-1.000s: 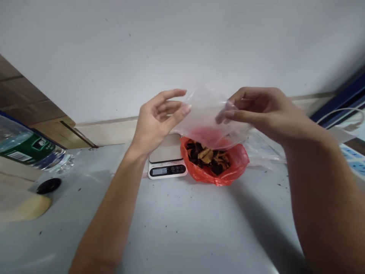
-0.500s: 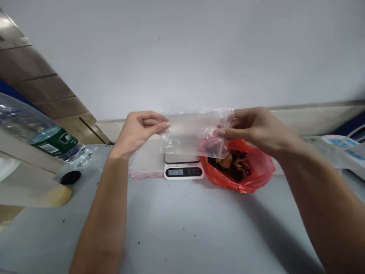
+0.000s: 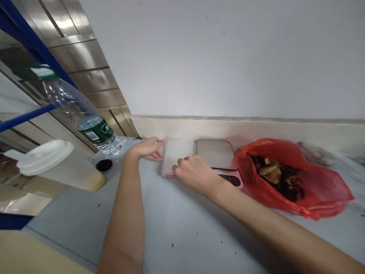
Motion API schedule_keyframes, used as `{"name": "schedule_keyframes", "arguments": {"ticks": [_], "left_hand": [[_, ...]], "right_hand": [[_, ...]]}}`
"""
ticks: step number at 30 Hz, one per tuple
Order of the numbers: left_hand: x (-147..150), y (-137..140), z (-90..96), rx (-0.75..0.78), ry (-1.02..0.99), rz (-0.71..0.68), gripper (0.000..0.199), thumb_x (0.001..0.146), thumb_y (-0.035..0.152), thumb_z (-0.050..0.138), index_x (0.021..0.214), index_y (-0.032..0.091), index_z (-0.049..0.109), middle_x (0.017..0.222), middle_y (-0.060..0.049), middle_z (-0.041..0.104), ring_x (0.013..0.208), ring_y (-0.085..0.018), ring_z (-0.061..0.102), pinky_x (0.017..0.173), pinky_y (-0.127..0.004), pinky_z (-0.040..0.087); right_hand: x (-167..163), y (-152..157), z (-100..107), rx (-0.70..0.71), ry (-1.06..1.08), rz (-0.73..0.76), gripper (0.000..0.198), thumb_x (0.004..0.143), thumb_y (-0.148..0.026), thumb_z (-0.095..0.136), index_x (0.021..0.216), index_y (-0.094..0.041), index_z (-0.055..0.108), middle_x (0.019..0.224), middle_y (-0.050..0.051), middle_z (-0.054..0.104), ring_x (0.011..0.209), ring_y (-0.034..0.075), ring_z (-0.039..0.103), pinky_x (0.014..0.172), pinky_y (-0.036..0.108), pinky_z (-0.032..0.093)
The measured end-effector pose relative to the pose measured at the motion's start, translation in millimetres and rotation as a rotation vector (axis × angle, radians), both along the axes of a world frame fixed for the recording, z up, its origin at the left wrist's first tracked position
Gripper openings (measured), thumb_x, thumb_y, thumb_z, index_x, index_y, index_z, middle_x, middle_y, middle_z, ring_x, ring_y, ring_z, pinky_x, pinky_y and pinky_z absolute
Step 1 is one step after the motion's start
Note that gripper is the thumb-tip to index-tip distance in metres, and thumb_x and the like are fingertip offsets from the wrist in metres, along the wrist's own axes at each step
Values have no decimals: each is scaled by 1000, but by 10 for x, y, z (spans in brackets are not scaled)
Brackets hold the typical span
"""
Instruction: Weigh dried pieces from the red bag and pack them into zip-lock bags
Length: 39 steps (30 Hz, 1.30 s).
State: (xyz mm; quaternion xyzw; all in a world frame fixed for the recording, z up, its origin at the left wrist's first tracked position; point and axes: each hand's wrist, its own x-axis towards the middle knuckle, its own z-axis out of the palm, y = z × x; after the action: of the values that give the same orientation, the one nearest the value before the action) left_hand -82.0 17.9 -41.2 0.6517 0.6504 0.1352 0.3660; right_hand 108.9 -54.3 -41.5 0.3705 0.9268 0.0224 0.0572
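Now both hands press a clear plastic bag [image 3: 177,156] flat beside the scale [image 3: 216,155].
Left hand [image 3: 146,149] fingertips pin its edge; right hand [image 3: 194,175] rests curled on it, gripping nothing; smoothing likely follows.

I see a small scale [image 3: 215,154] on the grey bench [image 3: 182,228], close against the pale wall [image 3: 228,57]. Just right of it sits a red plastic bag [image 3: 313,190], mouth open, with dark and tan dried pieces [image 3: 278,177] inside. To the left a clear water bottle [image 3: 81,114] with a green label leans steeply — a black cap [image 3: 103,164] lies near its base, and a white lid [image 3: 42,156] sits further left.
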Motion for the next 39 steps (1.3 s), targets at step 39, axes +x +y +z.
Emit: {"name": "schedule_keyframes", "arguments": {"ticks": [39], "left_hand": [[1981, -507, 362, 707, -160, -787, 26, 97, 22, 58, 109, 23, 81, 103, -4, 83, 84, -19, 71, 77, -30, 55]], "right_hand": [[3145, -295, 357, -115, 460, -1212, 28, 68, -45, 78, 84, -27, 63, 85, 10, 77, 84, 34, 75, 77, 49, 60]]}}
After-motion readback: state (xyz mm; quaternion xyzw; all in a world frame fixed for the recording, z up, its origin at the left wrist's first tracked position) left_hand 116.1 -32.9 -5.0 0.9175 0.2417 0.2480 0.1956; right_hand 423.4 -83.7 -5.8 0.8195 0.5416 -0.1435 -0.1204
